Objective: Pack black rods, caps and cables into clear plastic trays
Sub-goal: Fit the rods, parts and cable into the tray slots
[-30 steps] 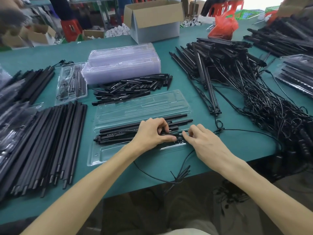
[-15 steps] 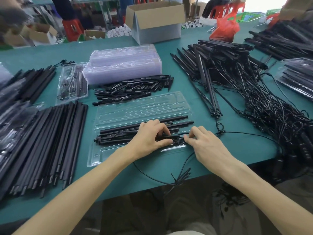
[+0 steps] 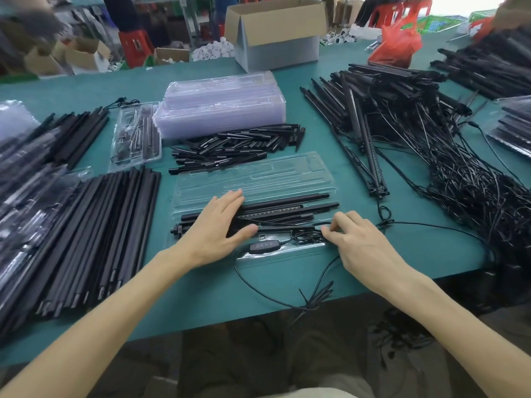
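An open clear plastic tray [image 3: 253, 176] lies in front of me on the green table. Several black rods [image 3: 287, 209] sit in its near half. My left hand [image 3: 218, 225] lies flat on the rods with fingers straight. My right hand [image 3: 356, 239] pinches a black cable [image 3: 304, 235] at the tray's right end. The cable's small controller [image 3: 263, 245] lies on the tray's near edge, and its loop [image 3: 258, 291] runs off the table's front.
A stack of empty clear trays [image 3: 221, 107] stands behind a pile of black caps [image 3: 238, 147]. Long black rods [image 3: 86, 239] lie at the left, a packed tray [image 3: 135, 136] beyond them. Tangled cables and bars [image 3: 448, 168] fill the right. A cardboard box [image 3: 275, 33] sits at the back.
My left hand has uncurled and now lies flat on the rods, uncovering the controller. My right hand stays at the cable, fingers pinching it.
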The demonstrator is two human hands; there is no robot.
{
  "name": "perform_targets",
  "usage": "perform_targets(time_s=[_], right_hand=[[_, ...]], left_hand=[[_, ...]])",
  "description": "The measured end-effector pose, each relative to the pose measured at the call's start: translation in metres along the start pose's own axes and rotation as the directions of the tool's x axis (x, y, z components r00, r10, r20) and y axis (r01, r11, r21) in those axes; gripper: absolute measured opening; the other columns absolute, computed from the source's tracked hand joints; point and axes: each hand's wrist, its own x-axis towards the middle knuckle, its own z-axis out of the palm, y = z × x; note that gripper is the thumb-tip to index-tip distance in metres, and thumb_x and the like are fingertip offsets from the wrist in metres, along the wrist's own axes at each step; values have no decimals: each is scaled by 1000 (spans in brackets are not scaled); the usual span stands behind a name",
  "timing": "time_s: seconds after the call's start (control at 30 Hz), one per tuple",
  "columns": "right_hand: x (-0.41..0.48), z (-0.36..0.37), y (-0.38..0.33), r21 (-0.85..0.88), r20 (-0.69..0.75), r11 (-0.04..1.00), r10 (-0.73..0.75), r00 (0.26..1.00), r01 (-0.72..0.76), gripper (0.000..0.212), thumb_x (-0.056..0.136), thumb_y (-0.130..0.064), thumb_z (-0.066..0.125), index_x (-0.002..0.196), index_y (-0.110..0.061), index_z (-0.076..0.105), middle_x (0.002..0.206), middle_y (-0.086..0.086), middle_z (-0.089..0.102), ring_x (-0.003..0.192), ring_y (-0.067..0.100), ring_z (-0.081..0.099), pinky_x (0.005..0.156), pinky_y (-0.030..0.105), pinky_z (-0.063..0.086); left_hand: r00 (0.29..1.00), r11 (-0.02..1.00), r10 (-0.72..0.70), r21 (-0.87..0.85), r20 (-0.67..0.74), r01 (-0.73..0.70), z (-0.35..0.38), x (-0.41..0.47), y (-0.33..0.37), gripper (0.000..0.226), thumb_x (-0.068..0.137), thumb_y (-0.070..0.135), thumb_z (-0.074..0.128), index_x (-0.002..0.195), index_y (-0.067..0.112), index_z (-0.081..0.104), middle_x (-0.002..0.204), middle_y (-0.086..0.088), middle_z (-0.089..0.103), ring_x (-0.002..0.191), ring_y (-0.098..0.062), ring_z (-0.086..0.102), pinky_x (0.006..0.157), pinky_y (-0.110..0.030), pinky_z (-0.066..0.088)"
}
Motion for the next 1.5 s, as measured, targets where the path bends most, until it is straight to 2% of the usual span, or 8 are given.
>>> perform_targets(time_s=[0.2, 0.47, 0.57, 0.67, 0.77, 1.07, 1.3, 1.5], right_hand=[[-1, 3, 0, -1, -18, 1000, 3, 1000, -3, 34, 77, 11, 66, 108, -2, 72, 95, 9, 58, 89, 32, 55, 64, 40, 46], [-2, 5, 0, -13, -54, 1000, -3, 999, 2, 35, 72, 13, 70, 104, -1, 72, 91, 9, 57, 84, 31, 56, 61, 38, 45], [-3, 6, -1, -24, -58, 1000, -7, 998, 6, 36, 71, 12, 71, 105, -1, 71, 90, 9, 57, 84, 32, 56, 61, 38, 45], [-4, 6, -2, -33, -58, 999, -7, 998, 5, 38, 70, 13, 71, 106, 0, 71, 91, 9, 57, 84, 32, 56, 60, 39, 45], [-3, 4, -2, -46, -51, 999, -10, 999, 8, 39, 71, 12, 71, 108, 0, 70, 91, 9, 57, 85, 32, 56, 61, 39, 46], [-3, -1, -5, -58, 10, 998, -1, 1000, 2, 40, 78, 10, 61, 115, -3, 68, 99, 7, 57, 92, 30, 54, 69, 36, 44], [-3, -1, -4, -59, -23, 998, -2, 1000, 1, 39, 71, 10, 67, 108, -3, 71, 93, 7, 59, 85, 29, 56, 63, 36, 46], [-4, 1, -3, -44, -28, 999, 7, 1000, -8, 37, 76, 8, 66, 110, -3, 70, 96, 6, 59, 89, 29, 56, 66, 36, 47]], left_hand=[[995, 994, 33, 96, 96, -43, 7, -13, -5, 100, 89, 84, 19, 161, 18, -1, 167, 7, -15, 149, 0, -21, 125, -31, -8], [997, 973, 61, -224, 40, -50, 0, -18, -6, 81, 92, 65, 49, 158, 22, 29, 164, 14, 19, 149, 8, 8, 128, -40, 3], [992, 976, 87, -208, 89, -67, -3, -20, -5, 68, 100, 59, 36, 159, 29, 22, 164, 21, 16, 150, 7, 3, 127, -45, -3], [978, 992, 114, 39, 176, -123, 0, -22, -1, 68, 101, 65, 5, 160, 32, 0, 165, 23, -7, 149, 5, -15, 125, -44, -11], [969, 986, 85, 123, 233, -116, 0, -18, 2, 78, 95, 72, -10, 159, 28, -10, 164, 18, -17, 146, 6, -23, 124, -39, -14], [924, 974, 213, 5, 317, -227, -6, 22, 22, 74, 101, 61, 23, 161, 23, 3, 167, 13, -3, 149, 8, -11, 121, -16, -7], [890, 921, 349, 70, 294, -384, 8, 40, 37, 76, 103, 66, 26, 161, 26, -3, 167, 13, -9, 150, 3, -16, 126, -30, -1], [849, 849, 483, 121, 217, -514, 19, 37, 40, 61, 107, 58, 24, 159, 42, -3, 166, 22, -6, 154, -7, -10, 126, -35, -1]])
